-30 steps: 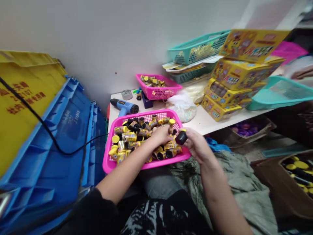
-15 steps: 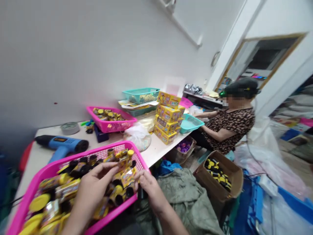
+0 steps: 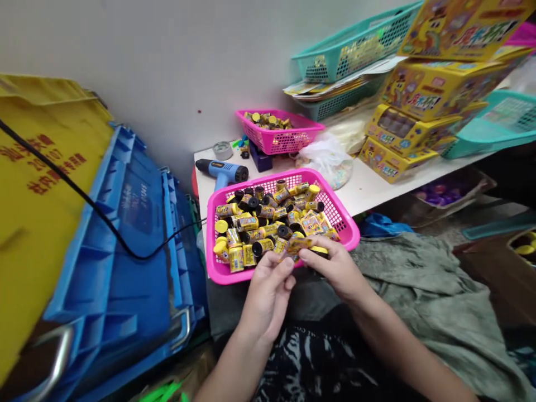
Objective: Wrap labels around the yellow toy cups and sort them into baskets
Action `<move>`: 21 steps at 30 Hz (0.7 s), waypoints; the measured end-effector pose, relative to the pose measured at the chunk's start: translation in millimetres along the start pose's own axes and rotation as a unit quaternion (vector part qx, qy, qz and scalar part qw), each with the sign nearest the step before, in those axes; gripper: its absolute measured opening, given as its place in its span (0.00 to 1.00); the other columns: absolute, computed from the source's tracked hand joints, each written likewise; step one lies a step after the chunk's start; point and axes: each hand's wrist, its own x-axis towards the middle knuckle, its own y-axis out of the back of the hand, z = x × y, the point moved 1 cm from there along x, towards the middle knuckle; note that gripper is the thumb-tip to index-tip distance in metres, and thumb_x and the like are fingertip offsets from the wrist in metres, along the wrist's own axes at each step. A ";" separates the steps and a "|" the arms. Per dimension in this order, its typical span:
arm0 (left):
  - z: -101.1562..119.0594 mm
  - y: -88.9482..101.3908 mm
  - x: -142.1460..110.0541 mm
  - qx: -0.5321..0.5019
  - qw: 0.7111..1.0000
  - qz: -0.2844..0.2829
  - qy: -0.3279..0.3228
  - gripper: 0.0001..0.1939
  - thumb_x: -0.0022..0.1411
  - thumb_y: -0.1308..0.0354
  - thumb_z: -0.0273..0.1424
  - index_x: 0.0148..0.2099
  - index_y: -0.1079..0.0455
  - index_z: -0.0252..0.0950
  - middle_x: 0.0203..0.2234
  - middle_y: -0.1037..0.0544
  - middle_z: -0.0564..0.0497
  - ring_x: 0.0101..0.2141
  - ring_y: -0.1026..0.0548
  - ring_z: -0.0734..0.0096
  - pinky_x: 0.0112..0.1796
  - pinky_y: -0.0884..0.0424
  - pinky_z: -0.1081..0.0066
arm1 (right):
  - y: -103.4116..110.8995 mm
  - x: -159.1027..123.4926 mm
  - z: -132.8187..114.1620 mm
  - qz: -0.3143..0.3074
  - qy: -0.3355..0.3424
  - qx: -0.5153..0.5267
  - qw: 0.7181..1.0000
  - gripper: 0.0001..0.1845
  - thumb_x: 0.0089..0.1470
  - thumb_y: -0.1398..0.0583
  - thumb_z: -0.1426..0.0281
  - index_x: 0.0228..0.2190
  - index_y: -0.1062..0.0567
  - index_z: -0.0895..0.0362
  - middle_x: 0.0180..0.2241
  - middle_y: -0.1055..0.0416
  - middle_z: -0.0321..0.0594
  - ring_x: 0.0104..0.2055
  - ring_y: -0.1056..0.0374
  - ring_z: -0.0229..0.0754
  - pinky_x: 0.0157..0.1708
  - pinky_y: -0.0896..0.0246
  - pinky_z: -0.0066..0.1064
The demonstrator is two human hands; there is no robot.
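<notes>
1. Wall (image 3: 167, 67), pale grey, plain, behind everything.
2. Crates (image 3: 125, 201), blue, standing at the left.
3. Table (image 3: 360, 198), white-topped, against the wall.
4. Boxes (image 3: 419, 95), yellow, printed, stacked on the table at the right.
5. Basket (image 3: 352, 230), pink, perforated, at the table's near edge; filled with small yellow-and-black containers.
6. Left hand (image 3: 266, 290), thumb and fingertips pinching one end of a printed wrapper (image 3: 300, 244).
7. Right hand (image 3: 337, 268), pinching the wrapper's other end; a yellow-topped black container (image 3: 320, 250) tucked in its fingers.
8. Wrapper, yellow, small, between both hands above the basket's near rim.
</notes>
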 end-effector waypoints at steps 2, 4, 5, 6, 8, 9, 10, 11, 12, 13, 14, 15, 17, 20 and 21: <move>0.7 0.2 1.2 0.049 0.998 -0.027 -0.012 0.11 0.51 0.32 0.30 0.34 0.29 0.34 0.31 0.27 0.54 0.30 0.30 0.80 0.29 0.34 0.80 | 2.0 1.2 -5.7 -0.027 0.021 -0.032 0.999 0.13 0.54 0.39 0.61 0.24 0.29 0.56 0.26 0.32 0.34 0.31 0.36 0.38 0.34 0.41 0.29; 5.8 0.1 3.4 0.128 0.989 -0.043 -0.058 0.17 0.51 0.32 0.32 0.44 0.28 0.37 0.35 0.24 0.52 0.36 0.27 0.76 0.36 0.31 0.77 | 4.9 2.0 -12.4 -0.070 0.046 -0.089 0.992 0.14 0.55 0.40 0.64 0.21 0.31 0.57 0.24 0.35 0.34 0.29 0.37 0.37 0.33 0.43 0.29; 9.2 -0.2 4.7 0.170 0.981 -0.048 -0.077 0.22 0.49 0.31 0.31 0.48 0.29 0.39 0.35 0.23 0.52 0.37 0.26 0.75 0.37 0.31 0.76 | 6.3 2.2 -15.2 -0.092 0.057 -0.121 0.987 0.15 0.56 0.41 0.65 0.20 0.32 0.57 0.23 0.35 0.34 0.29 0.38 0.37 0.32 0.44 0.29; 12.5 -0.7 6.0 0.211 0.972 -0.052 -0.087 0.26 0.48 0.30 0.29 0.50 0.30 0.41 0.33 0.23 0.53 0.36 0.25 0.74 0.37 0.30 0.76 | 7.5 2.2 -17.1 -0.109 0.064 -0.147 0.981 0.14 0.56 0.41 0.66 0.20 0.31 0.57 0.23 0.35 0.34 0.28 0.38 0.37 0.31 0.44 0.29; 17.2 -1.4 8.4 0.275 0.957 -0.056 -0.081 0.27 0.45 0.29 0.26 0.49 0.28 0.41 0.27 0.23 0.55 0.30 0.25 0.76 0.34 0.29 0.77 | 9.7 1.7 -17.9 -0.121 0.071 -0.173 0.975 0.15 0.57 0.42 0.67 0.20 0.30 0.57 0.23 0.35 0.35 0.28 0.37 0.37 0.30 0.44 0.29; 18.4 -1.2 9.4 0.294 0.951 -0.050 -0.080 0.23 0.46 0.30 0.27 0.47 0.26 0.40 0.25 0.22 0.55 0.28 0.25 0.76 0.32 0.28 0.77 | 10.9 1.2 -16.8 -0.120 0.071 -0.172 0.975 0.15 0.57 0.42 0.66 0.20 0.30 0.57 0.23 0.35 0.35 0.27 0.37 0.37 0.30 0.44 0.29; 18.9 -0.5 10.1 0.308 0.947 -0.038 -0.085 0.19 0.47 0.31 0.28 0.44 0.24 0.39 0.25 0.21 0.54 0.27 0.25 0.76 0.31 0.28 0.77 | 12.6 0.7 -14.9 -0.113 0.067 -0.158 0.979 0.15 0.58 0.43 0.66 0.21 0.29 0.57 0.23 0.34 0.35 0.28 0.37 0.37 0.31 0.44 0.29; 18.8 0.9 10.7 0.320 0.942 -0.021 -0.095 0.15 0.48 0.31 0.30 0.41 0.22 0.38 0.25 0.20 0.53 0.27 0.24 0.75 0.31 0.28 0.77 | 14.9 0.1 -12.6 -0.102 0.058 -0.129 0.985 0.15 0.59 0.44 0.64 0.23 0.28 0.56 0.25 0.34 0.36 0.29 0.36 0.38 0.32 0.43 0.30; 18.2 3.0 11.2 0.328 0.939 -0.003 -0.106 0.12 0.48 0.32 0.31 0.38 0.21 0.38 0.26 0.19 0.52 0.26 0.24 0.74 0.30 0.27 0.76 | 18.0 -0.5 -10.3 -0.085 0.045 -0.085 0.992 0.14 0.59 0.45 0.63 0.27 0.26 0.55 0.27 0.32 0.37 0.32 0.35 0.39 0.33 0.42 0.30; 17.2 5.6 11.5 0.335 0.935 0.013 -0.116 0.09 0.49 0.32 0.32 0.36 0.20 0.38 0.27 0.18 0.51 0.26 0.24 0.74 0.30 0.27 0.76 | 21.6 -1.2 -8.3 -0.066 0.027 -0.029 0.997 0.12 0.59 0.46 0.62 0.31 0.25 0.54 0.30 0.31 0.37 0.35 0.34 0.40 0.35 0.40 0.30; 16.0 8.4 11.8 0.341 0.931 0.024 -0.125 0.08 0.50 0.33 0.33 0.35 0.20 0.39 0.27 0.17 0.50 0.26 0.23 0.73 0.29 0.27 0.76 | 25.5 -1.8 -6.7 -0.044 0.007 0.031 0.999 0.12 0.59 0.46 0.62 0.36 0.25 0.52 0.34 0.30 0.38 0.38 0.33 0.41 0.37 0.39 0.31; 14.9 11.2 12.0 0.345 0.929 0.029 -0.131 0.08 0.51 0.33 0.34 0.35 0.19 0.40 0.28 0.17 0.50 0.27 0.22 0.72 0.30 0.26 0.75 | 29.2 -2.3 -5.7 -0.025 -0.013 0.084 0.996 0.12 0.58 0.45 0.62 0.41 0.26 0.51 0.37 0.30 0.38 0.40 0.33 0.42 0.39 0.38 0.31; 12.8 15.8 12.0 0.348 0.927 0.026 -0.139 0.08 0.51 0.33 0.36 0.35 0.19 0.41 0.30 0.17 0.50 0.29 0.21 0.70 0.32 0.26 0.74 | 35.0 -3.2 -5.1 0.005 -0.036 0.144 0.989 0.15 0.53 0.40 0.63 0.44 0.27 0.49 0.41 0.29 0.38 0.43 0.32 0.43 0.42 0.36 0.32; 9.6 18.5 12.1 0.347 0.929 0.007 -0.128 0.09 0.53 0.34 0.37 0.36 0.19 0.40 0.31 0.16 0.49 0.28 0.22 0.70 0.31 0.25 0.74 | 38.3 -3.8 -4.3 0.019 -0.038 0.131 0.991 0.16 0.49 0.34 0.63 0.41 0.26 0.50 0.42 0.27 0.39 0.44 0.30 0.44 0.46 0.35 0.35; 8.5 18.5 12.2 0.342 0.932 0.002 -0.119 0.10 0.53 0.34 0.38 0.36 0.19 0.39 0.30 0.17 0.48 0.26 0.22 0.71 0.29 0.26 0.74 | 38.3 -3.8 -3.4 0.011 -0.035 0.119 0.992 0.16 0.48 0.34 0.62 0.40 0.25 0.50 0.42 0.26 0.39 0.43 0.29 0.44 0.45 0.34 0.35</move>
